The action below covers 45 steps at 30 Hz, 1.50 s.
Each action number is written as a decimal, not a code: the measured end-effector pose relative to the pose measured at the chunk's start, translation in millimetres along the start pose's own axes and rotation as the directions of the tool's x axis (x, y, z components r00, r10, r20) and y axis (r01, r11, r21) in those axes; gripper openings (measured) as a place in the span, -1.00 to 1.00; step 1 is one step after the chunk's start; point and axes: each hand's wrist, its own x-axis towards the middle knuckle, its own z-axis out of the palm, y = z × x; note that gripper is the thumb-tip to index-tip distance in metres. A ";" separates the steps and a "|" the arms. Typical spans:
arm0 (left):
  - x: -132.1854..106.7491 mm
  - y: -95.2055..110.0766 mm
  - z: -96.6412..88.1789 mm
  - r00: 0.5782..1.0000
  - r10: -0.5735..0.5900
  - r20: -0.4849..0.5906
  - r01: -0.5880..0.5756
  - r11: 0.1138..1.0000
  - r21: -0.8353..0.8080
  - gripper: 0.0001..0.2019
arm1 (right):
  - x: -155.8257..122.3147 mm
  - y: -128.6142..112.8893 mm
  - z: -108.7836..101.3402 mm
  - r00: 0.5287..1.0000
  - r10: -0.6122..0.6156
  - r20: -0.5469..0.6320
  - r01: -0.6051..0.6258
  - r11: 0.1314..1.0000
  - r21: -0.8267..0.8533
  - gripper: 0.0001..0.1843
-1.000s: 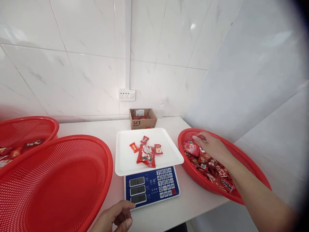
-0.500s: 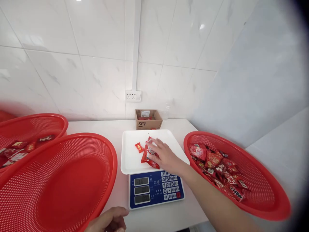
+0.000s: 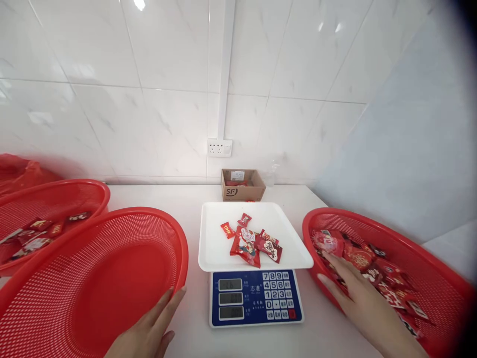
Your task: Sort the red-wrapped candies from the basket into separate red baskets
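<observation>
The right hand [image 3: 367, 301], open with nothing seen in its grip, reaches over the right basket [image 3: 425, 266]; whether it touches the packets [image 3: 359, 257] below it is unclear. The left hand [image 3: 149, 323], fingers extended, rests against the left basket [image 3: 115, 278]. Pressing on either rim might tip that basket; a sleeve-low sweep leftward from the right hand could knock the dark-red packet [image 3: 273, 250] off the tray [image 3: 216, 256]. Between the hands, the tray also bears a larger packet [image 3: 245, 246] and small sweets [image 3: 227, 229]. Beyond, a cardboard box [image 3: 244, 193] holds red items.
</observation>
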 end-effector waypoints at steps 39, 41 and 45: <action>187.1 74.6 -35.0 0.897 0.409 0.171 -0.406 0.912 -0.053 -0.52 | 17.7 -11.4 2.5 0.953 0.118 0.277 -0.115 0.993 -0.027 -0.35; 193.8 72.1 -30.3 0.888 0.422 0.185 -0.423 0.905 -0.032 -0.54 | 17.8 -15.9 0.8 0.950 0.140 0.279 -0.135 0.990 -0.035 -0.35; 200.8 71.5 -26.2 0.880 0.448 0.158 -0.453 0.891 -0.004 -0.57 | 13.8 -20.0 -2.1 0.945 0.167 0.279 -0.155 0.986 -0.067 -0.36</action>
